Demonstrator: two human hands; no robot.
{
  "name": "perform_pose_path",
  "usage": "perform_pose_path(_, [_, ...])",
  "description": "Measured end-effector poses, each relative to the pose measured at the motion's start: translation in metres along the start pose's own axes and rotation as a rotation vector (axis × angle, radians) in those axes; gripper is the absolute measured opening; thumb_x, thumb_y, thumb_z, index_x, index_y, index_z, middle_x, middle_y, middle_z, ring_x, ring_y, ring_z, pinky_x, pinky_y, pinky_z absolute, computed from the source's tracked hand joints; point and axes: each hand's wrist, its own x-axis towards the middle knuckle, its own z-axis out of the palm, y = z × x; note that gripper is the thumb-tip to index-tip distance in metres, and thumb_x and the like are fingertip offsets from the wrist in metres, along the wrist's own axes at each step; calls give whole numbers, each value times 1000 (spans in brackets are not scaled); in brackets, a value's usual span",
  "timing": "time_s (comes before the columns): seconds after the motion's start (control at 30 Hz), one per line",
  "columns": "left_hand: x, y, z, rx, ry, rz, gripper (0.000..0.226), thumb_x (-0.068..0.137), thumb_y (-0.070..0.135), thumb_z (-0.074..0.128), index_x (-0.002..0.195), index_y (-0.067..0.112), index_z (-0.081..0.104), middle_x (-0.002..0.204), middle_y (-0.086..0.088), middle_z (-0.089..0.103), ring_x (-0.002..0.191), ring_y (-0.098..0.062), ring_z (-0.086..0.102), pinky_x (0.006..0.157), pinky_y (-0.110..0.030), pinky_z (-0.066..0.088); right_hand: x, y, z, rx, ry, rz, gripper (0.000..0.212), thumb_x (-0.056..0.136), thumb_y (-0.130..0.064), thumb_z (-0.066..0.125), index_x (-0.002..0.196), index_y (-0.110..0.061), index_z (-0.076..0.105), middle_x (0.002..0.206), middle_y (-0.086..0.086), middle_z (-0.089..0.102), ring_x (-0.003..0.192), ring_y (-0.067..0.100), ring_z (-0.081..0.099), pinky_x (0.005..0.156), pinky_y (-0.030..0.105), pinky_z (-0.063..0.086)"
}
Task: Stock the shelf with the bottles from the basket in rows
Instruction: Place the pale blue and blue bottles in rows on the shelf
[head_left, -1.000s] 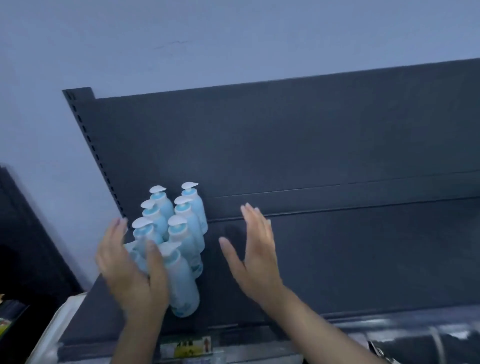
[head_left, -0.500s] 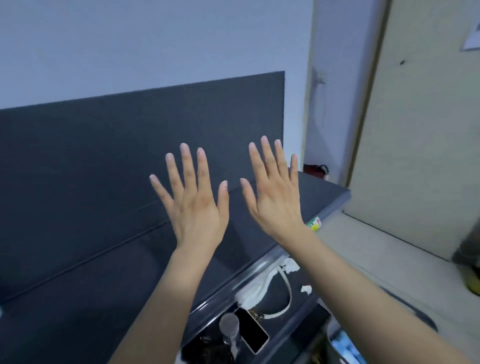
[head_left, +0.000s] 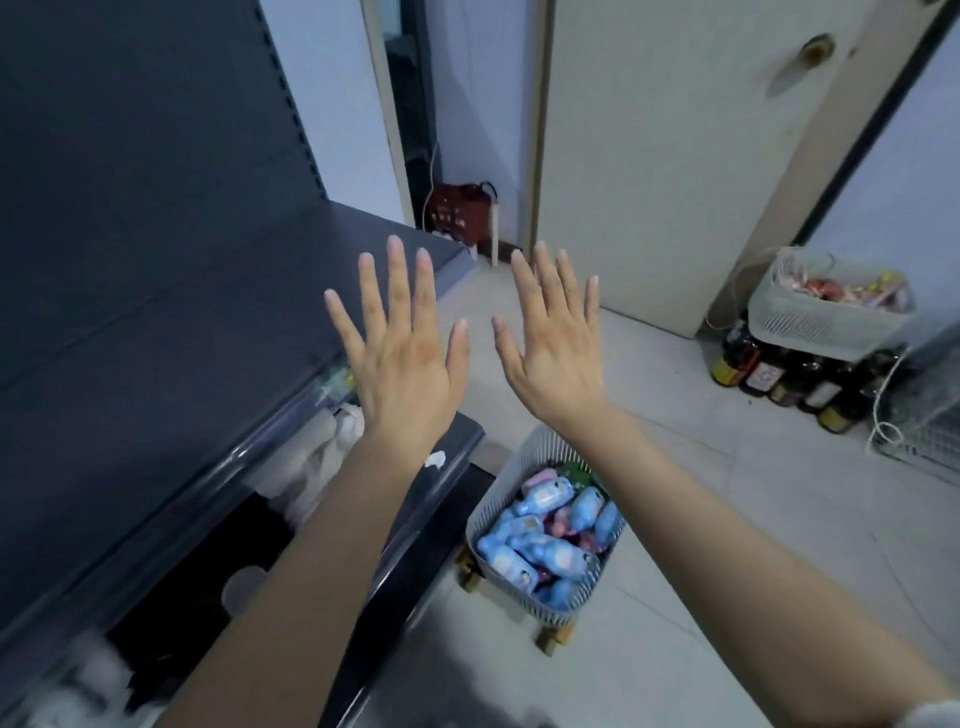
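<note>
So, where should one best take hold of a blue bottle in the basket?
Probably round the body of a blue bottle lying on top, from above: it lies on its side, and the basket walls block the sides.

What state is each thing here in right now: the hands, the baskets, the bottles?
Left hand: open, fingers spread, empty.
Right hand: open, fingers spread, empty.
Basket: on the floor, holding bottles.
Bottles: lying piled on their sides.
White basket: filled, above dark bottles.
</note>
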Motion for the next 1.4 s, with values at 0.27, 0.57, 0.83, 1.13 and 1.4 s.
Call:
perform_pose_path(0.27, [-1, 50, 118, -52, -212, 97, 62, 93, 41, 35, 144, 7, 30, 153, -15, 25, 142, -34, 19, 113, -55, 5, -22, 116, 61, -97, -274, 146, 64, 90, -45, 22, 146, -14, 26, 152, 13, 28, 141, 32, 22, 114, 49, 9])
perform_pose_path(0.57, [-4, 82, 227, -135, -500, 85, 65, 88, 42, 31, 140, 4, 38, 149, -16, 35, 137, -36, 32, 107, -60, 23, -35, 198, 131, -93, -526, 245, 65, 89, -33, 43, 147, -13, 23, 154, 13, 22, 143, 30, 17, 115, 50, 8])
perform_pose_path(0.83, [-46, 95, 294, -71, -736, -149, 65, 86, 45, 31, 137, 6, 45, 144, -16, 43, 130, -36, 43, 103, -58, 32, -49, 251, 192, -82, -878, 137, 72, 87, -25, 50, 149, -16, 14, 157, 9, 11, 145, 26, 7, 117, 44, 3])
perform_pose_path(1.13, [-149, 128, 347, -29, -905, -666, 68, 86, 41, 56, 140, 3, 39, 144, -23, 39, 131, -38, 40, 105, -56, 35, -92, 312, 269, -76, -1202, -231, 82, 83, -33, 60, 149, -17, 14, 156, 8, 13, 144, 26, 11, 116, 43, 5])
perform_pose_path(1.4, [-236, 159, 374, -131, -1133, -1320, 75, 88, 59, 43, 140, 6, 33, 143, -14, 42, 131, -29, 38, 105, -37, 30, -145, 345, 325, -150, -1457, -408, 78, 82, -18, 57, 148, -13, 15, 154, 9, 19, 142, 25, 16, 116, 39, 14])
